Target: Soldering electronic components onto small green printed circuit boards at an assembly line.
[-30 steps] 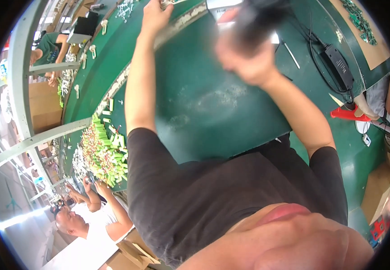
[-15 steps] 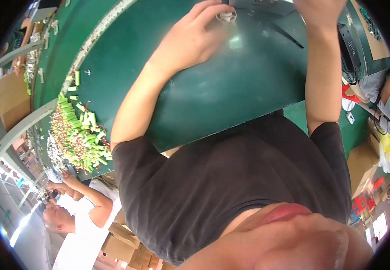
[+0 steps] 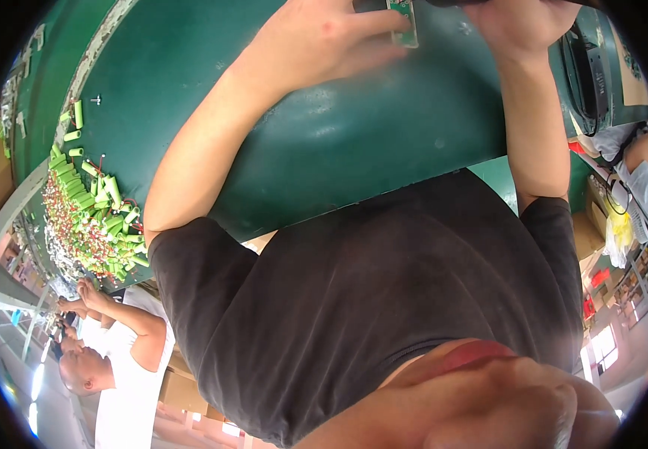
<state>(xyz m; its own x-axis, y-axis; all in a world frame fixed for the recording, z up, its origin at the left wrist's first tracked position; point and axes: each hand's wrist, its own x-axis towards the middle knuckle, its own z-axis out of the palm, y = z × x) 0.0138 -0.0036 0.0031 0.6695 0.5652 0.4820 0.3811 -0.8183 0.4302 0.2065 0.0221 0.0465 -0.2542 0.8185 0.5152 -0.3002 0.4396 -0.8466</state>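
Near the top edge, my left hand (image 3: 324, 45) reaches over the green table (image 3: 369, 142). Its fingers are closed on a small green circuit board (image 3: 404, 22) with a pale, clear-looking rim; the fingertips are slightly blurred. My right hand (image 3: 526, 26) is at the top right, cut off by the picture's edge. Its visible part is curled, next to a dark edge of something that I cannot make out. What lies inside its grip is hidden.
At the left of the table lies a heap of green cylindrical cells (image 3: 88, 213) with red wires. A small screw-like piece (image 3: 96, 99) lies beyond it. A black adapter box (image 3: 597, 82) with cables is at right. Another person (image 3: 126, 337) works at lower left.
The round whitish piece by my left fingers is out of sight; a circuit board is there now. My right hand has come slightly lower in view. The whole view has shifted.
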